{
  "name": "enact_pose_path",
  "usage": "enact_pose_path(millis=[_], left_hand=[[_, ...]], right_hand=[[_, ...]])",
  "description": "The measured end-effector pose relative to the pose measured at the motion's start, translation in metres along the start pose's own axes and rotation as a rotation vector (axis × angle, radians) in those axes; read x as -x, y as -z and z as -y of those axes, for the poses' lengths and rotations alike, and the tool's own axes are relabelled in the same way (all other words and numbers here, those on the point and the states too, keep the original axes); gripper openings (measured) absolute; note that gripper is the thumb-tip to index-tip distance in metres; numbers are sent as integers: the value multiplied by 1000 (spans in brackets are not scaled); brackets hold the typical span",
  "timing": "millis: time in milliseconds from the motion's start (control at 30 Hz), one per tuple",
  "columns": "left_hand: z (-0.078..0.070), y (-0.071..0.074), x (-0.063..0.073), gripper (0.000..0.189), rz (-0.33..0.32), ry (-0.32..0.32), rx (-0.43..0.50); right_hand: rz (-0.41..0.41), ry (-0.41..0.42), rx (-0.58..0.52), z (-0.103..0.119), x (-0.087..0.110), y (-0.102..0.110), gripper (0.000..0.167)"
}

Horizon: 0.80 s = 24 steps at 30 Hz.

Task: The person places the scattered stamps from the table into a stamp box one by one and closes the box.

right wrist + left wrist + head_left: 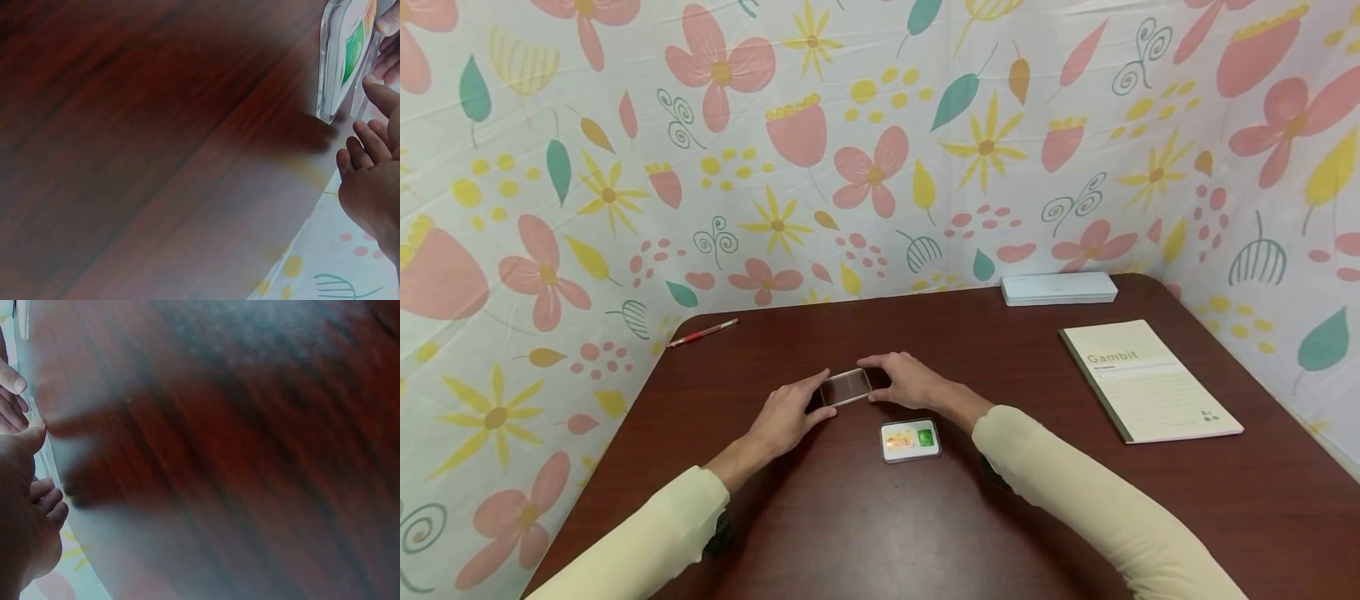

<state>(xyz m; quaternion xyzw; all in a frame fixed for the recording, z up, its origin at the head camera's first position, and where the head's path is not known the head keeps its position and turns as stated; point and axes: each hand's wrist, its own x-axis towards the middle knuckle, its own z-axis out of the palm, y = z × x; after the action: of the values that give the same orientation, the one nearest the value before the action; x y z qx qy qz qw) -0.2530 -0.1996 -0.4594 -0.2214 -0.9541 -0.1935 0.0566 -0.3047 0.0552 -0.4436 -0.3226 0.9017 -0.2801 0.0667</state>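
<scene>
Head view: both hands meet near the middle of the dark wooden tabletop (865, 517), holding a small clear plastic case (846, 387) between them. The left hand (790, 417) pinches the case's left end with curled fingers and thumb; the right hand (906, 382) pinches its right end in the same way, so the case is supported only at its two short ends, at or just above the surface; contact with the wood cannot be told. A second small case with an orange and green printed card (911, 440) lies flat just nearer the front edge, close under the right wrist. Right wrist view shows that printed case (344, 56) beside the curled fingers (369, 140). Likely risks, as judged from this arrangement: the smooth, thin case may slip from the fingertip pinch or flex and spring open if the two ends are pulled unevenly; a lowered right forearm may nudge the printed case toward the front edge. The red pen (703, 332) at the far left edge, the pale blue box (1058, 288) at the far edge and the notebook (1148, 380) toward the right edge lie well apart.
</scene>
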Motion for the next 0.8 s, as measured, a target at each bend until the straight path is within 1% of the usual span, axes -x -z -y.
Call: enact_pose_path(millis=[200, 433, 600, 800], left_hand=[[0, -1, 1, 69, -2, 7, 19], [1, -2, 1, 65, -25, -14, 16], [1, -2, 2, 63, -25, -17, 23], [1, -2, 0, 61, -20, -15, 24]], right_hand=[[-5, -19, 12, 1, -3, -4, 61], [-26, -34, 25, 4, -3, -7, 60], [-20, -45, 31, 6, -3, -7, 61], [-31, -45, 39, 6, -4, -7, 58]])
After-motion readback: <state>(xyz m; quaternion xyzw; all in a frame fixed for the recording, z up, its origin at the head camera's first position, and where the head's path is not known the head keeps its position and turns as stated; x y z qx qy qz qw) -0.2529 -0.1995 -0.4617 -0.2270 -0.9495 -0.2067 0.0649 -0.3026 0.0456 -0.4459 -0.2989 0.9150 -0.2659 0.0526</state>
